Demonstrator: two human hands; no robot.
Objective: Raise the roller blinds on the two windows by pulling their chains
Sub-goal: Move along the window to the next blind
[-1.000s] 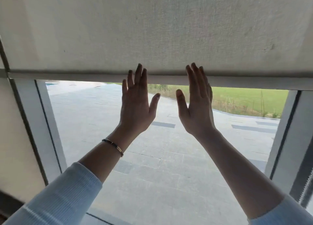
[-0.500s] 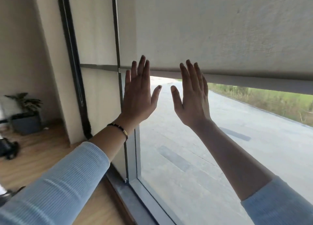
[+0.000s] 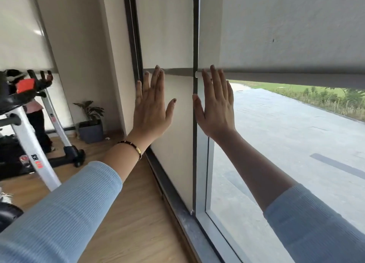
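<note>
A pale roller blind [image 3: 286, 25] hangs over the large right window, and its bottom bar [image 3: 296, 76] sits partly raised, with paving and grass showing below it. My left hand [image 3: 152, 106] and my right hand [image 3: 216, 106] are both held up flat with fingers spread, holding nothing, on either side of the dark upright frame [image 3: 195, 164]. Their fingertips reach the height of the bottom bar. A thin chain [image 3: 135, 45] runs down the dark frame just left of my left hand. A second blind [image 3: 19, 25] covers a window at far left.
An exercise bike [image 3: 29, 144] stands on the wooden floor [image 3: 128, 223] at left, with a person partly visible behind it [image 3: 37, 124]. A potted plant [image 3: 90, 124] sits by the wall corner. The window sill track [image 3: 177, 203] runs along the floor.
The view has swung left, from the middle of the blind to its left edge and the room. Both hands stay raised and open, and now frame the upright window frame.
</note>
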